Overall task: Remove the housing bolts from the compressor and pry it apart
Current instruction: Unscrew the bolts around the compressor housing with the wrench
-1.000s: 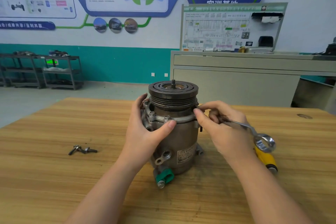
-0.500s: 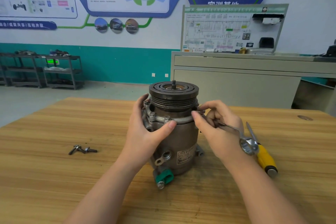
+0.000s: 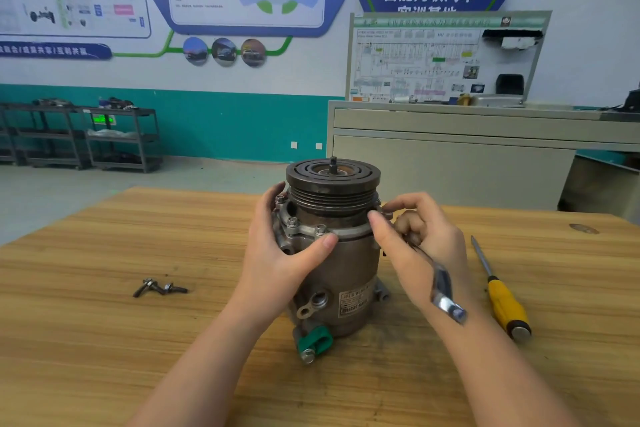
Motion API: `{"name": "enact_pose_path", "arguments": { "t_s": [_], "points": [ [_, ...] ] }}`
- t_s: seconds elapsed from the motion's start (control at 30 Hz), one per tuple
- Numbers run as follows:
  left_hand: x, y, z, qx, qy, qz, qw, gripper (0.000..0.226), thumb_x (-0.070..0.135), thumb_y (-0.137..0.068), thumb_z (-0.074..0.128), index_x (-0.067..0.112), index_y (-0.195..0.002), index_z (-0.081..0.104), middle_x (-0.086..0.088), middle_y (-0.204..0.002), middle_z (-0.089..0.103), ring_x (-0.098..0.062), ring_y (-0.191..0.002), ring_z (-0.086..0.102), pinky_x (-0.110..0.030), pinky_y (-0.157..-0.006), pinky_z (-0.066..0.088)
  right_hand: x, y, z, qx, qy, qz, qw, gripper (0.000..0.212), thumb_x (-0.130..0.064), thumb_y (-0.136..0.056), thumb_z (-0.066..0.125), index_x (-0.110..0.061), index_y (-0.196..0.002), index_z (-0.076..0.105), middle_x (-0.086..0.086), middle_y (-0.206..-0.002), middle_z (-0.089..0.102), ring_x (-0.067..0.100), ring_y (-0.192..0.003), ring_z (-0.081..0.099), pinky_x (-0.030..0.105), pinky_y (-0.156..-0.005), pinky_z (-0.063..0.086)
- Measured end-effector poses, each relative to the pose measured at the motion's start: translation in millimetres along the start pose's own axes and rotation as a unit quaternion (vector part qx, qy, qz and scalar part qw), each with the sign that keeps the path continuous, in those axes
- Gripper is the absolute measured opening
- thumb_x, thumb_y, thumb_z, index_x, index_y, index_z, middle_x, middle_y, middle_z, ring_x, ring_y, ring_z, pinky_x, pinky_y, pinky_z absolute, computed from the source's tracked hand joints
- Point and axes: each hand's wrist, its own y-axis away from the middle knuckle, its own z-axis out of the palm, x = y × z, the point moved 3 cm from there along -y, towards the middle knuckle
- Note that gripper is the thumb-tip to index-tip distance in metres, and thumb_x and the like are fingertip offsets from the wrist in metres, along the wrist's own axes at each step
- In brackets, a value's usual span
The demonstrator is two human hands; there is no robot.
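The compressor (image 3: 343, 274) stands upright on the wooden table (image 3: 104, 340), its dark grooved pulley on top. Bolts (image 3: 293, 222) sit in the housing flange below the pulley. My left hand (image 3: 280, 253) grips the left side of the housing, thumb across the front under the flange. My right hand (image 3: 420, 243) holds a silver wrench (image 3: 445, 295) in its curled fingers; its thumb and forefinger pinch at the flange's right side, where a bolt is hidden by the fingers. The wrench's free end hangs down over my wrist.
Loose bolts (image 3: 159, 288) lie on the table to the left. A yellow-handled screwdriver (image 3: 498, 295) lies to the right of my right hand. Beyond the table stand a grey cabinet (image 3: 450, 156) with a wiring board and dark shelves (image 3: 86, 135) at the wall.
The wrench's free end has swung down and toward me, from pointing right over the screwdriver to hanging over my wrist. My right fingers keep turning at the flange. The left hand stays put.
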Motion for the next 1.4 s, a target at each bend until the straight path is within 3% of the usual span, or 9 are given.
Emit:
{"name": "enact_pose_path", "arguments": {
  "t_s": [0.23,0.4,0.47,0.53,0.63,0.77,1.13,1.27,1.4],
  "points": [
    [-0.3,-0.4,0.9,-0.005,0.009,-0.005,1.0,0.088,0.06,-0.054,0.075,0.051,-0.13,0.032,0.028,-0.13,0.047,0.011,-0.12,0.046,-0.021,-0.099,0.043,-4.4,0.6,0.6,-0.007,-0.002,0.006,1.0,0.006,-0.033,-0.087,0.061,-0.036,-0.087,0.056,-0.012,-0.065,0.064,0.002,-0.059,0.061,0.01,-0.05,0.043],
    [0.9,0.1,0.7,-0.002,0.008,-0.003,1.0,0.087,0.06,-0.053,0.074,0.051,-0.128,0.032,0.029,-0.129,0.047,0.012,-0.119,0.046,-0.015,-0.096,0.043,-6.2,0.9,-0.6,0.006,0.021,-0.012,1.0,0.015,-0.025,-0.088,0.063,-0.037,-0.081,0.057,-0.006,-0.067,0.064,0.008,-0.056,0.06,0.024,-0.05,0.046],
    [1.7,0.0,0.7,-0.003,0.007,-0.002,1.0,0.088,0.06,-0.053,0.074,0.05,-0.13,0.032,0.031,-0.127,0.047,0.014,-0.117,0.046,-0.011,-0.093,0.043,-7.6,0.6,-0.8,0.019,0.02,-0.013,1.0,0.014,-0.028,-0.088,0.056,-0.041,-0.084,0.058,-0.011,-0.071,0.066,0.003,-0.059,0.061,0.016,-0.048,0.045],
    [1.5,-0.1,0.7,-0.003,0.008,-0.005,1.0,0.095,0.06,-0.053,0.074,0.043,-0.137,0.032,0.026,-0.131,0.047,0.01,-0.12,0.046,-0.019,-0.099,0.043,-6.0,-0.4,-1.1,0.019,0.013,0.003,1.0,0.01,-0.033,-0.088,0.063,-0.038,-0.083,0.056,-0.009,-0.064,0.062,0.002,-0.052,0.056,0.01,-0.046,0.039],
    [3.3,0.6,0.6,-0.002,0.007,-0.003,1.0,0.098,0.059,-0.053,0.075,0.039,-0.139,0.032,0.021,-0.134,0.048,0.006,-0.122,0.047,-0.03,-0.105,0.043,-4.0,0.2,-2.0,0.019,0.02,0.005,1.0,0.017,-0.029,-0.086,0.071,-0.033,-0.079,0.055,-0.002,-0.061,0.06,0.01,-0.05,0.056,0.02,-0.046,0.041],
    [4.6,1.3,1.0,-0.004,0.002,-0.007,1.0,0.096,0.059,-0.054,0.074,0.04,-0.137,0.031,0.02,-0.134,0.048,0.005,-0.123,0.046,-0.034,-0.107,0.043,-5.6,1.4,-2.0,0.037,0.013,-0.003,0.999,0.012,-0.03,-0.086,0.059,-0.04,-0.08,0.059,-0.007,-0.07,0.065,0.007,-0.06,0.062,0.018,-0.05,0.046],
    [3.5,0.8,1.2,-0.005,0.005,-0.009,1.0,0.095,0.059,-0.054,0.075,0.042,-0.137,0.032,0.019,-0.135,0.048,0.003,-0.125,0.046,-0.034,-0.108,0.042,-6.3,0.2,-2.9,0.038,-0.006,0.008,0.999,0.008,-0.033,-0.088,0.061,-0.034,-0.081,0.058,-0.012,-0.065,0.065,0.003,-0.056,0.059,0.013,-0.048,0.043],
    [2.8,0.8,1.2,-0.003,0.01,-0.008,1.0,0.094,0.058,-0.054,0.076,0.042,-0.136,0.033,0.018,-0.135,0.048,0.002,-0.125,0.047,-0.035,-0.107,0.043,-5.9,1.5,-2.1,0.026,0.019,0.007,0.999,0.016,-0.025,-0.087,0.067,-0.035,-0.079,0.057,-0.002,-0.064,0.064,0.01,-0.054,0.061,0.024,-0.051,0.048],
    [1.7,0.5,1.1,-0.002,0.003,-0.011,1.0,0.094,0.06,-0.054,0.075,0.044,-0.136,0.032,0.021,-0.135,0.047,0.005,-0.124,0.045,-0.032,-0.106,0.043,-6.9,0.6,-3.4,0.044,-0.006,0.002,0.999,0.009,-0.027,-0.087,0.061,-0.035,-0.084,0.059,-0.012,-0.064,0.066,-0.001,-0.057,0.061,0.008,-0.049,0.043]
  ]
}}
